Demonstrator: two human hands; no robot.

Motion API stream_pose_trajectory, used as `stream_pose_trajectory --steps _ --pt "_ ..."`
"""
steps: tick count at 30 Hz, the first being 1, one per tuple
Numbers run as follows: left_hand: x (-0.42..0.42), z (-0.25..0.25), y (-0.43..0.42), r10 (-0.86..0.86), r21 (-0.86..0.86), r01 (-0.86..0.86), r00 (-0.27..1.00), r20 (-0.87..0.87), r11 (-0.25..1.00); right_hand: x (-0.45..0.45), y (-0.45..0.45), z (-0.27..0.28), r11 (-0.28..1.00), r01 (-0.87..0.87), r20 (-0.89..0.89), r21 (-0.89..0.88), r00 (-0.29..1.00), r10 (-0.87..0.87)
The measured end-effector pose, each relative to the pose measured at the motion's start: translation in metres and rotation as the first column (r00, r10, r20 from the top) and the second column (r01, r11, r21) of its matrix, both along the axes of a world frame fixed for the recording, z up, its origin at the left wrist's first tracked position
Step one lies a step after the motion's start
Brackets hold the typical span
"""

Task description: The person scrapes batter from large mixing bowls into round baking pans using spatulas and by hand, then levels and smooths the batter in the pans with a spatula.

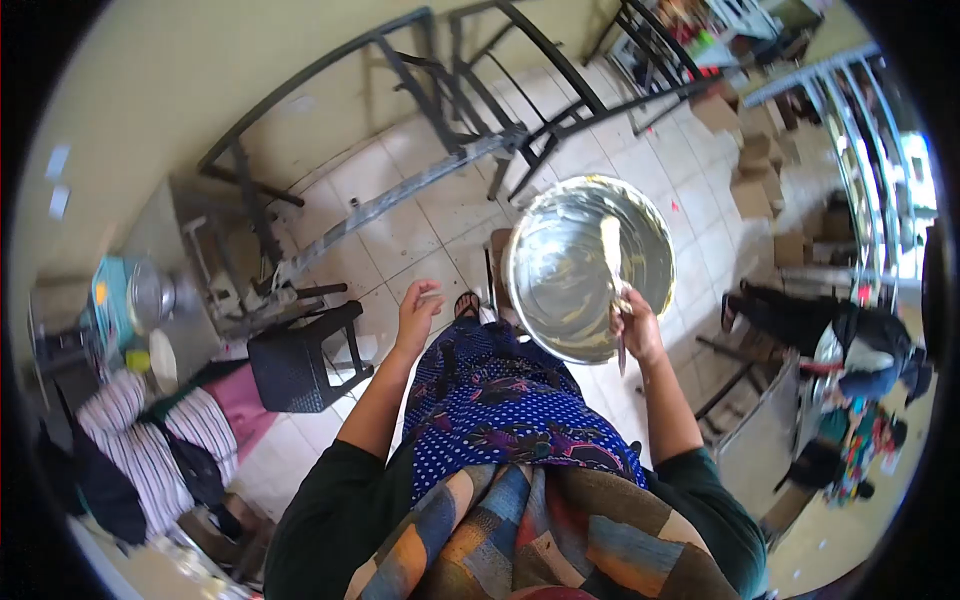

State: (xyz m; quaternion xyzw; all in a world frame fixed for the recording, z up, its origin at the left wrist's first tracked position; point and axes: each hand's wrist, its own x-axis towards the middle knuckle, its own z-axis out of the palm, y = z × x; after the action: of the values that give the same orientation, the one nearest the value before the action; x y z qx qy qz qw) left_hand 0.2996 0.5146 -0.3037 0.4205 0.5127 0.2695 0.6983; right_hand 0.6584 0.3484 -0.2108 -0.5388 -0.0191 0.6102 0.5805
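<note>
A large shiny metal bowl (545,285) stands in front of me, its inside smeared with pale yellow cream. My right hand (636,325) is over the bowl's right side, fingers wrapped round the handle of a spatula (612,245). The spatula's blade points away from me and is thickly coated with the cream; its handle end shows below my fist. My left hand (420,308) hangs in the air to the left of the bowl, fingers apart, with nothing in it. What supports the bowl is mostly hidden, though a brown edge (500,262) shows at its left.
Metal frames (400,205) stand along the wall ahead, and a black chair (300,355) is at my left. One person in a striped top (205,440) is at far left; people (850,330) are at right. Cardboard boxes (757,185) lie on the tiled floor.
</note>
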Motion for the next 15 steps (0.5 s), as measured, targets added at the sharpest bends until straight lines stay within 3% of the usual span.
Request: stream_pose_trajectory --steps 3,6,7,9,10,11,12,15 --pt "-0.054 -0.008 -0.033 0.101 0.008 -0.101 0.991 -0.089 0.995 -0.008 -0.007 0.009 0.996 -0.022 -0.107 0.081 0.994 0.030" --pt "-0.104 -0.025 -0.086 0.357 0.049 -0.354 0.933 -0.046 0.934 -0.015 -0.004 0.003 0.992 -0.094 -0.250 0.085 0.962 0.113" --pt "-0.119 -0.033 -0.105 0.425 0.089 -0.420 0.903 -0.056 0.903 -0.030 -0.003 0.014 0.983 -0.123 -0.106 0.132 0.985 0.138" --pt "-0.140 -0.040 -0.151 0.556 0.115 -0.546 0.827 -0.085 0.830 -0.019 0.000 -0.003 0.912 -0.314 0.005 0.263 0.946 0.324" --pt "-0.149 -0.038 -0.178 0.608 0.109 -0.598 0.788 -0.096 0.794 -0.018 0.008 0.005 0.935 -0.305 -0.084 0.181 0.942 0.324" --pt "-0.160 -0.036 -0.207 0.663 0.112 -0.653 0.737 -0.134 0.749 -0.031 0.016 0.007 0.914 -0.367 -0.012 0.175 0.927 0.374" --pt "-0.164 -0.028 -0.239 0.703 0.117 -0.693 0.693 -0.163 0.711 -0.033 0.020 0.005 0.814 -0.502 -0.008 0.294 0.850 0.527" --pt "-0.176 -0.031 -0.329 0.779 0.138 -0.778 0.565 -0.272 0.613 -0.085 0.030 0.017 0.739 -0.624 0.035 0.253 0.770 0.638"
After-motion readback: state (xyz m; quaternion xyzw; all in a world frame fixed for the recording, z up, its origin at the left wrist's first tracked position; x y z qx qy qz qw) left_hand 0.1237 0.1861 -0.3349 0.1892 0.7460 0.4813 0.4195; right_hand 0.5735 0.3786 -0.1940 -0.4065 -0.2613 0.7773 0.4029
